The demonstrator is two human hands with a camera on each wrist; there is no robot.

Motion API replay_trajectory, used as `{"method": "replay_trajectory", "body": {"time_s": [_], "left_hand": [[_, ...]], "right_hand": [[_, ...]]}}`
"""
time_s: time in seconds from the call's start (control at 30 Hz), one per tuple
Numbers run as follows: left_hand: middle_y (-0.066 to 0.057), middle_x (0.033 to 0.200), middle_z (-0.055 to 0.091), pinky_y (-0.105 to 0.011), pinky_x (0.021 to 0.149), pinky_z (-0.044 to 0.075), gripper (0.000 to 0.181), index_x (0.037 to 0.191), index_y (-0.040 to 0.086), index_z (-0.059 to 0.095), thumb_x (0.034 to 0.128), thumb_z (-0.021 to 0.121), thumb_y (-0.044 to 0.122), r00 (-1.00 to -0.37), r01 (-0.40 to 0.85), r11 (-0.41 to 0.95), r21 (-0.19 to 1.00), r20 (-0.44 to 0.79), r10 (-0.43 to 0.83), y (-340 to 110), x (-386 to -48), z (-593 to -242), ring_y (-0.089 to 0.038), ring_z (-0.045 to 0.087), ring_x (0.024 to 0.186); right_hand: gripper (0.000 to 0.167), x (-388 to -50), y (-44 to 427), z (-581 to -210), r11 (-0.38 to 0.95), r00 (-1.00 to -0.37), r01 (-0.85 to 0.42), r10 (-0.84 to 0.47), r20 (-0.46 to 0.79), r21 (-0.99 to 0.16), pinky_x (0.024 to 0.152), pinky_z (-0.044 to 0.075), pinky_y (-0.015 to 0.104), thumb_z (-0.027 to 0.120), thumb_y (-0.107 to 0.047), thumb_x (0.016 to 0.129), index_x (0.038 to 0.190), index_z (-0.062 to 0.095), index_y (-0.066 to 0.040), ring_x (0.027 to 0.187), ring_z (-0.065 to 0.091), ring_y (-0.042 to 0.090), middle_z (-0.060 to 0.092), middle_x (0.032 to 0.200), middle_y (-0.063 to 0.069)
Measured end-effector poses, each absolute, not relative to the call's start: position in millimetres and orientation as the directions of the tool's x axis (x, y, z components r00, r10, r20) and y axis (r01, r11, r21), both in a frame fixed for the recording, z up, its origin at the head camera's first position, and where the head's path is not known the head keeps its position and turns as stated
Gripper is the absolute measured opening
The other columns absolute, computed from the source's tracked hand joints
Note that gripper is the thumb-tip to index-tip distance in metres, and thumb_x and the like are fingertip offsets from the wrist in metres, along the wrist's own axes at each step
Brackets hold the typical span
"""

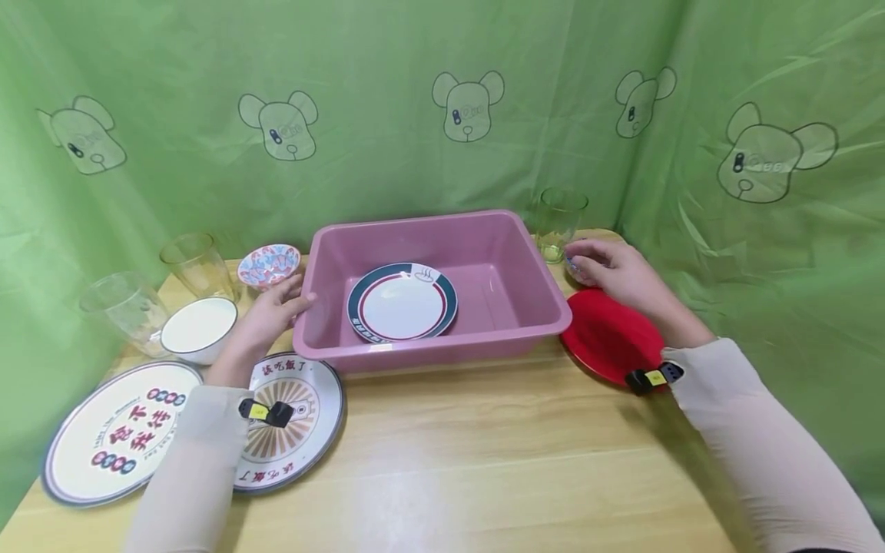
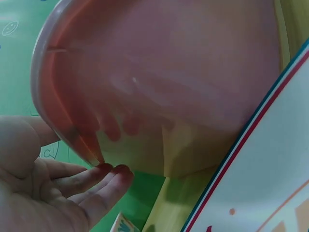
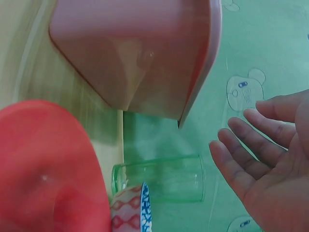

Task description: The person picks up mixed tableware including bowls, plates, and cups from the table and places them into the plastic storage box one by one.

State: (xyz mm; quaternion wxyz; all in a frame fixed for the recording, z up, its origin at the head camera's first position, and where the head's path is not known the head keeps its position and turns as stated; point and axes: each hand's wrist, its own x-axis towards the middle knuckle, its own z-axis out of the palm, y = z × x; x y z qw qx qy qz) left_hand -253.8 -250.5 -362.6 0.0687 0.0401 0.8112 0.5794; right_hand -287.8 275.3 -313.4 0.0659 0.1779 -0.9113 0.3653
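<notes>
A pink basin [image 1: 442,349] stands at the middle of the table, with a green-rimmed white plate [image 1: 403,303] lying inside. My left hand [image 1: 273,311] is at its left rim, thumb over the edge and fingers against the outer side; the left wrist view shows this hand [image 2: 63,183] holding the rim. My right hand [image 1: 611,269] hovers over a small patterned bowl at the right, mostly hidden below it in the head view. In the right wrist view that bowl [image 3: 128,212] sits apart from the hand [image 3: 275,150], whose fingers are loosely bent around nothing.
A red plate [image 1: 611,336] lies right of the basin, a green glass [image 1: 558,223] behind it. At the left are a yellow glass [image 1: 199,269], a clear glass [image 1: 127,311], a patterned bowl [image 1: 270,266], a white bowl [image 1: 199,330] and two large printed plates [image 1: 120,434].
</notes>
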Motion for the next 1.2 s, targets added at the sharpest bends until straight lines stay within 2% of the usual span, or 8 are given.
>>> {"method": "replay_trajectory", "body": {"time_s": [0.1, 0.3, 0.4, 0.57, 0.67, 0.77, 0.9, 1.2], "left_hand": [[-0.026, 0.152, 0.033, -0.040, 0.104, 0.045, 0.068, 0.156, 0.003, 0.012, 0.1034, 0.050, 0.023, -0.986, -0.018, 0.284, 0.959, -0.065, 0.156, -250.3, -253.5, -364.3, -0.033, 0.050, 0.126], [-0.028, 0.150, 0.035, -0.028, 0.091, 0.053, 0.064, 0.156, 0.004, 0.012, 0.1048, 0.047, 0.023, -0.984, -0.017, 0.222, 0.975, -0.056, 0.170, -250.0, -252.9, -366.2, -0.009, 0.063, 0.102], [-0.026, 0.151, 0.035, -0.028, 0.092, 0.052, 0.064, 0.156, 0.005, 0.012, 0.1051, 0.046, 0.024, -0.985, -0.016, 0.225, 0.974, -0.054, 0.164, -249.9, -252.9, -365.8, -0.021, 0.061, 0.113], [-0.023, 0.152, 0.034, -0.025, 0.092, 0.051, 0.064, 0.156, 0.006, 0.012, 0.1052, 0.046, 0.025, -0.986, -0.029, 0.224, 0.974, -0.064, 0.152, -249.7, -254.1, -367.0, -0.040, 0.045, 0.129], [-0.023, 0.152, 0.035, -0.025, 0.092, 0.052, 0.065, 0.156, 0.006, 0.012, 0.1050, 0.046, 0.027, -0.986, -0.037, 0.224, 0.974, -0.072, 0.148, -248.9, -253.2, -368.5, -0.041, 0.044, 0.130], [-0.023, 0.152, 0.034, -0.026, 0.094, 0.050, 0.065, 0.156, 0.005, 0.012, 0.1051, 0.046, 0.028, -0.985, -0.042, 0.220, 0.975, -0.077, 0.153, -249.0, -251.2, -370.3, -0.040, 0.043, 0.131], [-0.023, 0.153, 0.032, -0.025, 0.097, 0.049, 0.065, 0.156, 0.004, 0.011, 0.1053, 0.045, 0.027, -0.983, -0.046, 0.199, 0.979, -0.080, 0.166, -250.8, -249.0, -371.6, -0.039, 0.040, 0.134], [-0.023, 0.153, 0.033, -0.025, 0.096, 0.049, 0.063, 0.156, 0.005, 0.013, 0.1057, 0.044, 0.026, -0.982, -0.046, 0.162, 0.986, -0.074, 0.172, -251.6, -252.1, -371.8, -0.040, 0.038, 0.134]], "right_hand": [[0.036, -282.3, 284.0, -316.0, 0.673, -0.943, -0.334, -0.237, 0.234, -0.660, 0.075, 0.046, 0.013, 0.055, -0.024, 0.101, 0.130, 0.061, -0.003, 0.090, 0.057, 0.003, 0.062, 0.121, 0.017], [0.038, -278.5, 301.6, -322.6, 0.651, -0.954, -0.298, -0.188, 0.232, -0.698, 0.074, 0.050, 0.010, 0.052, -0.021, 0.102, 0.132, 0.056, 0.002, 0.089, 0.055, -0.008, 0.058, 0.127, 0.023], [0.041, -275.3, 308.8, -322.2, 0.660, -0.962, -0.273, -0.162, 0.221, -0.700, 0.076, 0.047, 0.007, 0.050, -0.024, 0.103, 0.134, 0.055, 0.002, 0.097, 0.056, -0.002, 0.056, 0.130, 0.023], [0.048, -269.4, 320.3, -321.8, 0.704, -0.973, -0.225, -0.122, 0.196, -0.674, 0.081, 0.040, 0.011, 0.046, -0.035, 0.103, 0.138, 0.052, -0.002, 0.117, 0.050, 0.030, 0.054, 0.135, 0.020], [0.051, -269.8, 329.6, -326.8, 0.719, -0.977, -0.202, -0.100, 0.188, -0.666, 0.088, 0.042, 0.019, 0.045, -0.038, 0.103, 0.141, 0.050, -0.003, 0.123, 0.048, 0.034, 0.052, 0.138, 0.021], [0.054, -270.7, 336.9, -332.5, 0.726, -0.981, -0.185, -0.090, 0.174, -0.662, 0.098, 0.045, 0.038, 0.045, -0.038, 0.104, 0.142, 0.047, -0.001, 0.125, 0.046, 0.038, 0.050, 0.139, 0.023], [0.055, -273.1, 342.8, -339.1, 0.734, -0.984, -0.168, -0.090, 0.151, -0.658, 0.102, 0.037, 0.061, 0.044, -0.037, 0.104, 0.141, 0.045, 0.003, 0.127, 0.042, 0.045, 0.048, 0.138, 0.028], [0.058, -280.5, 355.7, -346.0, 0.778, -0.988, -0.152, -0.102, 0.116, -0.609, 0.095, 0.042, 0.058, 0.046, -0.040, 0.103, 0.139, 0.045, 0.005, 0.121, 0.046, 0.048, 0.049, 0.135, 0.031]]}}
